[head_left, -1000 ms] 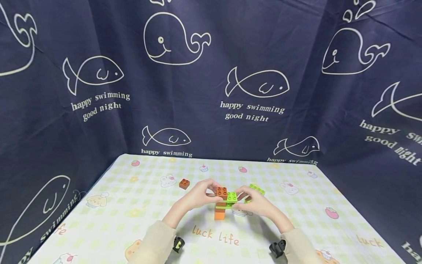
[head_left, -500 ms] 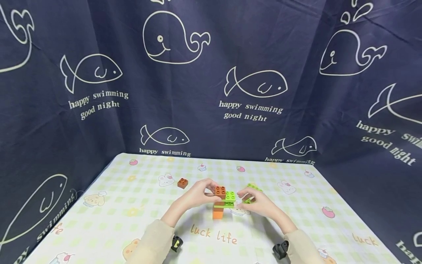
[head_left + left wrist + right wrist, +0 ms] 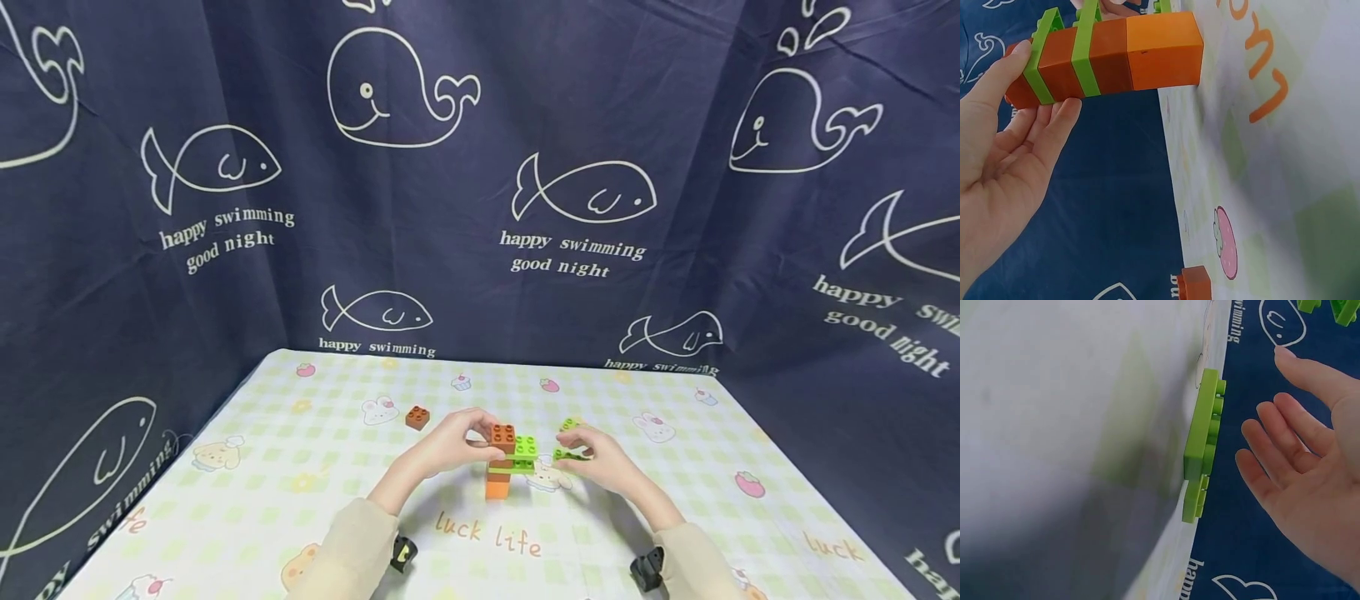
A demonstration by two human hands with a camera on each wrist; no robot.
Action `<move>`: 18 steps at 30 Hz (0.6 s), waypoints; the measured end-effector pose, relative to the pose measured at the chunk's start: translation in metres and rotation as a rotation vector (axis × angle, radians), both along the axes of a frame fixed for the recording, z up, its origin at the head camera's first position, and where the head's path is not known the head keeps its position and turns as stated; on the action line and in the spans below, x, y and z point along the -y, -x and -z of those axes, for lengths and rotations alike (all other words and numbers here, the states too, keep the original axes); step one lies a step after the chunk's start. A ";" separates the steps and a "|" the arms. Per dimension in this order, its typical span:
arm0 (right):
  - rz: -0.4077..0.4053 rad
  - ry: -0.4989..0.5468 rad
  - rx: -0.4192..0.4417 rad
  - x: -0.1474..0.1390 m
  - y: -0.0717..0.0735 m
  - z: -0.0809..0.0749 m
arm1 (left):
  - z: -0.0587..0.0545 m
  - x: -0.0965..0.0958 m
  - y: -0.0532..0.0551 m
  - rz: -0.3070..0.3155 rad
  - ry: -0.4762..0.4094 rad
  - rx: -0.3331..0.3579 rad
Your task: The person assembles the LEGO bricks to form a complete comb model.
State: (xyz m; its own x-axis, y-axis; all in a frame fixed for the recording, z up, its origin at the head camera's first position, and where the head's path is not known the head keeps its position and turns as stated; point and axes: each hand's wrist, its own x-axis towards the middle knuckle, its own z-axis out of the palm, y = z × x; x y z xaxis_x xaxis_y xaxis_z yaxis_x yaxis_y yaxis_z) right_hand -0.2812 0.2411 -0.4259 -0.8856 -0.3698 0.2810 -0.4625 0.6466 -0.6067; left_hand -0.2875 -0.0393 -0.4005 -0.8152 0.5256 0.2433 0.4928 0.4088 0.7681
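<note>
In the head view a tower of toy building bricks stands near the middle of the table: an orange brick at the bottom, brown bricks and green plates alternating above. My left hand pinches its upper part, with the thumb near the top brown brick and fingertips on the opposite side. The upper green plate juts out to the right. My right hand is apart from the tower, its fingers relaxed and holding nothing. Close to it lie two loose green plates, a nearer one and a farther one, partly hidden in the head view.
A loose brown brick lies left of the tower, beyond my left forearm. A patterned cloth covers the table. Dark blue curtains with fish and whale outlines hang behind and at both sides.
My right hand has come away from the tower and moved right, over toward the loose green plates. My left hand keeps its grip on the tower, which stays in place.
</note>
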 end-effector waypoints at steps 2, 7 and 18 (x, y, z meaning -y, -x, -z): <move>0.011 -0.010 -0.003 -0.001 0.000 0.000 | 0.000 0.000 0.000 -0.001 -0.001 0.006; 0.047 -0.016 0.012 -0.004 0.001 0.000 | 0.001 0.001 0.000 0.000 -0.014 0.032; 0.196 -0.083 0.062 -0.006 -0.002 0.001 | 0.003 0.000 0.001 0.006 0.008 0.013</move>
State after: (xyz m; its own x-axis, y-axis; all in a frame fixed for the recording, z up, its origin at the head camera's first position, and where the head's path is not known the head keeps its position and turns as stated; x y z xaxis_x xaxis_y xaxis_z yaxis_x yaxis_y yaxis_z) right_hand -0.2791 0.2470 -0.4265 -0.9575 -0.2084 0.1996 -0.2865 0.7695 -0.5708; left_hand -0.2883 -0.0395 -0.4037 -0.8149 0.5325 0.2288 0.4856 0.4120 0.7710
